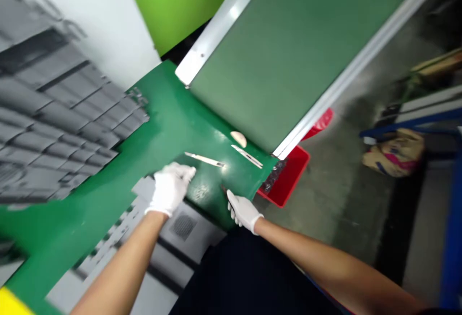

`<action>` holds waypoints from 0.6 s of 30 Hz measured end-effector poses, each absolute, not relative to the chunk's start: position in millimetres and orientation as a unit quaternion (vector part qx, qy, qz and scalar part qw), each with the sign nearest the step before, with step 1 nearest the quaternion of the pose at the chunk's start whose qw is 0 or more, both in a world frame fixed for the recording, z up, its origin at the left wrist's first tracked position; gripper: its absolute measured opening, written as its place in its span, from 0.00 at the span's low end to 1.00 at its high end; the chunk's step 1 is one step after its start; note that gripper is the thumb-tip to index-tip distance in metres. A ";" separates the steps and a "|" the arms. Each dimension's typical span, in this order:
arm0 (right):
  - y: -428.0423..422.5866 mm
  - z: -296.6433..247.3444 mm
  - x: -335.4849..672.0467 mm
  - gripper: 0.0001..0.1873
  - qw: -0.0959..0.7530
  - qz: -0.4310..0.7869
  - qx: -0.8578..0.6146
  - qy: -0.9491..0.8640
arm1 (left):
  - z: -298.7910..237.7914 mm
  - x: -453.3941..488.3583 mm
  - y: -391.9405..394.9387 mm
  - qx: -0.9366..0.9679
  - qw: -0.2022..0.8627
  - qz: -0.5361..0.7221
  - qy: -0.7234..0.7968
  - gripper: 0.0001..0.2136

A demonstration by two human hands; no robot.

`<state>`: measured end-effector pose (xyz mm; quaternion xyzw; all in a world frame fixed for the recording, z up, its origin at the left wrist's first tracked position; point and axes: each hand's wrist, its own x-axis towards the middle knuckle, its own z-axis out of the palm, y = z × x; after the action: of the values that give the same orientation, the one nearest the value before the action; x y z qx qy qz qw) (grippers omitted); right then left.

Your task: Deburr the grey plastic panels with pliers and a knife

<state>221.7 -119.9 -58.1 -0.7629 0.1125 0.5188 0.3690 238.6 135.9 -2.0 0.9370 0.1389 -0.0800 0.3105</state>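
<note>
My left hand [170,187], in a white glove, rests with fingers curled on a grey plastic panel [173,230] at the near edge of the green worktop [169,122]. Whether it grips the panel is unclear. My right hand [242,210], also gloved, sits at the worktop's edge with fingers pinched around a small dark tool tip [224,190]. Just beyond the hands lie two slim metal blades [205,159] [247,155] and a small pale oval piece [238,137].
A stack of grey slotted panels [54,112] fills the left side. A green conveyor belt [288,50] with metal rails runs up to the right. A red bin [287,175] stands on the floor beside the bench, and a bag [395,153] lies farther right.
</note>
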 end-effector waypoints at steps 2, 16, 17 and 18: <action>-160.8 -64.9 209.6 0.35 0.374 0.496 -0.760 0.189 | 10.3 248.5 68.1 0.916 0.376 -0.138 -0.011 0.20; -244.0 -75.7 179.3 0.33 0.423 0.432 -0.742 0.289 | -20.0 222.0 9.3 0.827 0.090 -0.533 -0.155 0.20; -245.8 -75.8 178.8 0.33 0.428 0.434 -0.737 0.293 | -18.2 218.3 18.0 0.814 0.087 -0.555 -0.146 0.20; -247.5 -76.4 178.0 0.33 0.433 0.435 -0.734 0.292 | -14.2 216.0 25.9 0.806 0.092 -0.570 -0.134 0.21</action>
<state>178.0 -247.5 -76.4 -0.7337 0.2920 0.4351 0.4326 216.0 25.9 -14.2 0.8057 -0.1338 -0.5697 0.0916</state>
